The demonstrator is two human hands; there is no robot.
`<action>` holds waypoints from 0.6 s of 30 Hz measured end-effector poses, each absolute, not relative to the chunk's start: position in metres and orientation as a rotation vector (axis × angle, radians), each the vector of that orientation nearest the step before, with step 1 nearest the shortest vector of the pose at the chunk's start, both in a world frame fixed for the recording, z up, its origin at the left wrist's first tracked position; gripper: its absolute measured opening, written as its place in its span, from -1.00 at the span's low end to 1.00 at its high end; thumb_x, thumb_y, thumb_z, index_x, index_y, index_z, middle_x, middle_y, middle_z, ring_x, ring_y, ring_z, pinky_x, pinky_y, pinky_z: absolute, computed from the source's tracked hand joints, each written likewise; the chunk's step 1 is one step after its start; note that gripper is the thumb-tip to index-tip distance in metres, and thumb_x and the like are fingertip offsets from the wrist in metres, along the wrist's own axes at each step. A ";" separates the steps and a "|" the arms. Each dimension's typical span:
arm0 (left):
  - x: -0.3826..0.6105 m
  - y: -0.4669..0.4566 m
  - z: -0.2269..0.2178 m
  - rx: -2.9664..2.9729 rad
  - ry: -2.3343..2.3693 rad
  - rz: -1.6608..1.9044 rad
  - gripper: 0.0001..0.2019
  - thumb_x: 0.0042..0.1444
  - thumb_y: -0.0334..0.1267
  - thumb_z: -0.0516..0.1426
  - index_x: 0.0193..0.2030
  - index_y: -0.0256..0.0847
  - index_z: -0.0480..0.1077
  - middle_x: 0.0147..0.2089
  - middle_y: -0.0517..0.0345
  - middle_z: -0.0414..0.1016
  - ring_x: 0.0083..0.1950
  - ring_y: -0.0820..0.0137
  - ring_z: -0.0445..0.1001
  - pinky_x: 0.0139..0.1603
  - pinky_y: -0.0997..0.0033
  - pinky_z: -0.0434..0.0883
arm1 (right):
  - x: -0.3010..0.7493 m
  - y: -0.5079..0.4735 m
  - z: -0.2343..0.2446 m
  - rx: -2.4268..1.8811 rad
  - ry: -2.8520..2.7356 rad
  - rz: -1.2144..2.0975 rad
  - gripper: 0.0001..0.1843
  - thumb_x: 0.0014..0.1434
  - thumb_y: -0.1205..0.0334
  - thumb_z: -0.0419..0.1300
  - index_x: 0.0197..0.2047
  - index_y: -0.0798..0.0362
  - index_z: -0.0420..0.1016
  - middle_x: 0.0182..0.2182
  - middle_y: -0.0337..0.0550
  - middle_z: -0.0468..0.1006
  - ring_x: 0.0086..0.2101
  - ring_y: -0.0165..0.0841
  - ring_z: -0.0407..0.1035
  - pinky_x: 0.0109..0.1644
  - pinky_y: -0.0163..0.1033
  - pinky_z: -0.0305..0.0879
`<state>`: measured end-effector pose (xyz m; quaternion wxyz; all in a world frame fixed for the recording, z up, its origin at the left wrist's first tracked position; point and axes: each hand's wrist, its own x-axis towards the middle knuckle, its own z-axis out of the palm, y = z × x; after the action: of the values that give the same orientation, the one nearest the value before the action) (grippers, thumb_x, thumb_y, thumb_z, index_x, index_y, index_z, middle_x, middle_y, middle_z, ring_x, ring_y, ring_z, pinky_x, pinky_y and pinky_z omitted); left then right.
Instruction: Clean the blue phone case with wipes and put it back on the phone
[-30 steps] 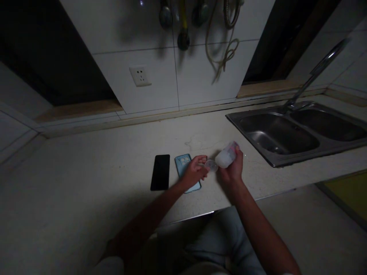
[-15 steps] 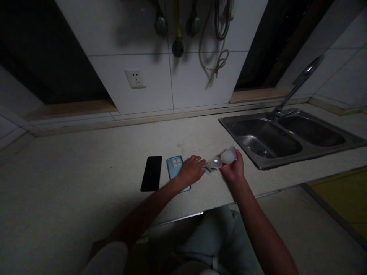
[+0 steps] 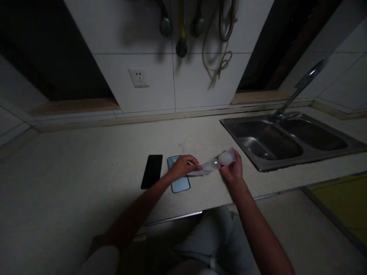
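The countertop takes up most of the view. It is pale and bare across its whole left half, which leaves wide free room there. Its front edge runs just below the wrists, and its back edge meets the tiled wall, which carries a socket. A steel double sink bounds the surface on the right. Its near corner is close to the right hand, so there is little room on that side. A curved tap rises behind the basins.

A black phone lies flat near the middle, and a blue phone lies just beside it, back upward and partly under the left wrist.

The left hand is curled shut, with its fingertips pinched on one end of a pale strip. The right hand is closed around a small whitish bottle, which is held low over the counter between the blue phone and the sink and tipped with its mouth toward the left hand. A round clear cap sits at that mouth.

Half a second ago the left hand was closer to the cap and covered more of the blue phone. It has since drawn away leftward, and the strip now stretches longer between the two hands. The bottle has kept its place and tilt.

The bottle looks milky and translucent, with a faint reddish mark near its base. In this dim light I cannot tell whether the strip is paper or film.
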<state>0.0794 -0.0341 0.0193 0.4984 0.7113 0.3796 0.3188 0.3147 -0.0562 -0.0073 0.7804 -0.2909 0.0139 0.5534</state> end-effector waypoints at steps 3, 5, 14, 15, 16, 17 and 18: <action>0.076 -0.030 0.017 1.549 0.924 0.791 -0.67 -0.08 0.01 0.38 -0.45 -0.23 0.50 -0.32 0.09 0.58 -0.32 0.39 0.49 -0.22 0.36 0.38 | 0.315 -0.057 -0.007 -0.632 0.032 1.186 -0.91 0.25 0.21 0.16 -0.21 -0.02 0.48 -0.43 -0.37 0.65 -0.48 -0.45 0.52 -0.35 -0.34 0.51; 0.075 -0.029 0.017 1.480 0.924 0.823 -0.66 -0.05 0.03 0.36 -0.42 -0.23 0.49 -0.32 0.08 0.58 -0.32 0.39 0.49 -0.22 0.36 0.39 | 0.315 -0.057 -0.008 -0.636 0.018 1.183 -0.92 0.23 0.20 0.19 -0.21 -0.02 0.47 -0.42 -0.37 0.65 -0.48 -0.45 0.52 -0.35 -0.34 0.51; 0.064 -0.039 0.033 1.763 0.917 0.996 -0.75 -0.06 -0.10 0.39 -0.44 -0.20 0.51 -0.19 0.06 0.57 -0.13 0.34 0.51 -0.06 0.32 0.39 | 0.315 -0.057 -0.012 -0.678 -0.059 1.189 -0.82 0.15 0.16 0.30 -0.19 -0.02 0.44 -0.42 -0.41 0.64 -0.47 -0.45 0.53 -0.33 -0.34 0.51; 0.064 -0.039 0.034 1.678 0.914 0.980 -0.73 -0.08 -0.08 0.40 -0.43 -0.21 0.50 -0.19 0.05 0.57 -0.16 0.35 0.51 -0.10 0.35 0.38 | 0.315 -0.057 -0.012 -0.684 -0.063 1.187 -0.82 0.15 0.15 0.30 -0.20 -0.02 0.44 -0.42 -0.41 0.64 -0.47 -0.45 0.53 -0.34 -0.34 0.51; 0.064 -0.038 0.035 1.578 0.908 0.965 -0.70 -0.11 -0.06 0.41 -0.44 -0.22 0.49 -0.19 0.04 0.58 -0.19 0.36 0.50 -0.15 0.37 0.37 | 0.314 -0.057 -0.012 -0.691 -0.064 1.182 -0.81 0.14 0.14 0.30 -0.20 -0.02 0.44 -0.42 -0.40 0.64 -0.47 -0.44 0.53 -0.35 -0.33 0.51; 0.064 -0.038 0.035 1.479 0.895 0.951 -0.67 -0.15 -0.04 0.42 -0.44 -0.23 0.47 -0.21 0.05 0.58 -0.22 0.38 0.49 -0.18 0.40 0.36 | 0.314 -0.058 -0.012 -0.696 -0.061 1.176 -0.81 0.14 0.13 0.30 -0.20 -0.02 0.44 -0.42 -0.40 0.63 -0.47 -0.44 0.53 -0.35 -0.33 0.51; 0.064 -0.037 0.034 1.387 0.880 0.937 -0.63 -0.17 -0.01 0.43 -0.46 -0.24 0.45 -0.25 0.07 0.57 -0.26 0.40 0.48 -0.21 0.41 0.35 | 0.313 -0.058 -0.011 -0.699 -0.056 1.172 -0.81 0.14 0.13 0.30 -0.20 -0.01 0.44 -0.43 -0.39 0.63 -0.47 -0.43 0.52 -0.35 -0.32 0.51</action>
<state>0.0640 -0.0372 0.0343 0.5854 0.5947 0.3772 0.4017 0.3132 -0.0580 -0.0115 0.7758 -0.3231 -0.0259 0.5413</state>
